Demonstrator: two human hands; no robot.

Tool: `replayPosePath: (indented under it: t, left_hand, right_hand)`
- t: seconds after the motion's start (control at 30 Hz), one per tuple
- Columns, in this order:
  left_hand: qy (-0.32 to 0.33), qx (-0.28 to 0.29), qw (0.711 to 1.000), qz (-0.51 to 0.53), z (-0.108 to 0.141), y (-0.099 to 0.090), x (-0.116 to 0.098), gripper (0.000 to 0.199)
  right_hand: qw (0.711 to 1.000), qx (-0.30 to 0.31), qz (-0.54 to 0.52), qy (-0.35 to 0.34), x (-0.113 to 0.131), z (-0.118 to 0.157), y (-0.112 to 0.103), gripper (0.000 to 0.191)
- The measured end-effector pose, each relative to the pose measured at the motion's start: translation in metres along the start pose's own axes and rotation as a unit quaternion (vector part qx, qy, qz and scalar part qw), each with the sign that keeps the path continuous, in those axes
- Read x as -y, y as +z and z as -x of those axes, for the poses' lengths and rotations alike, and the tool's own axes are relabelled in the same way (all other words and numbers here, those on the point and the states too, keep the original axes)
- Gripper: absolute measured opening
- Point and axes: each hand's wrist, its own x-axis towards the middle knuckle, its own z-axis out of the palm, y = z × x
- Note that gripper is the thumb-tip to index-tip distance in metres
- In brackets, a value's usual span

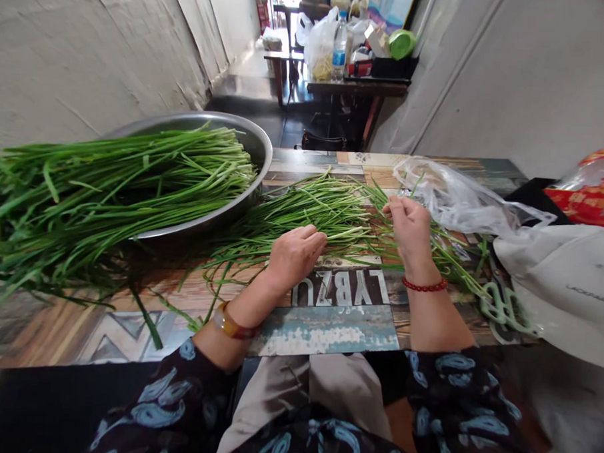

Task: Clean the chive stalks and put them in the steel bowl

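A loose pile of garlic chives [307, 203] lies across the middle of the table, pale stem ends to the right. My left hand [297, 253] is closed at the near edge of this pile, with chive stems showing past its fingertips. Over the right end of the pile, my right hand [409, 228] is closed in a pinch. Thin green strands show by its fingertips, but what it pinches is too small to make out. On the left, a steel basin [266, 151] holds a big heap of garlic chives [134, 172], whose leaves hang over the rim.
A crumpled clear plastic bag [463, 197] lies beyond my right hand. Green-handled scissors [508, 309] rest by a white cap [570, 285] at the right. Loose trimmings are scattered on the patterned table [327, 328]. Another table [358, 89] with a water bottle [339, 48] stands farther back.
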Motion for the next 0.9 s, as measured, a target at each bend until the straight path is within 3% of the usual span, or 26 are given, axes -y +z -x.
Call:
replayPosePath:
  t: [0.1,0.2,0.4,0.5,0.6,0.77,0.9]
  left_hand:
    - [-0.005,0.009,1.000,0.004,0.000,0.001,0.001,0.029]
    - [-0.016,0.012,1.000,0.020,0.000,0.001,0.001,0.027]
    - [-0.092,-0.032,0.981,0.170,-0.005,0.004,0.002,0.014]
    - [-0.188,-0.062,0.948,0.249,-0.008,0.003,0.005,0.011]
    - [-0.263,-0.051,0.908,0.323,-0.009,0.002,0.008,0.013]
    - [-0.282,-0.031,0.876,0.390,-0.009,0.000,0.010,0.030]
    - [-0.285,-0.023,0.876,0.388,-0.009,0.001,0.009,0.030]
  right_hand:
    - [0.978,-0.055,0.167,-0.109,-0.004,-0.007,-0.013,0.022]
    - [0.957,-0.087,0.230,-0.156,-0.007,-0.010,-0.017,0.015]
    - [0.969,-0.019,0.183,-0.163,-0.008,-0.008,-0.013,0.014]
    - [0.963,0.010,0.198,-0.183,-0.010,-0.007,-0.011,0.029]
    - [0.958,0.006,0.233,-0.168,-0.012,-0.007,-0.013,0.024]
    - [0.946,-0.025,0.275,-0.167,-0.011,-0.009,-0.020,0.032]
    - [0.953,0.015,0.262,-0.154,-0.010,-0.010,-0.021,0.034]
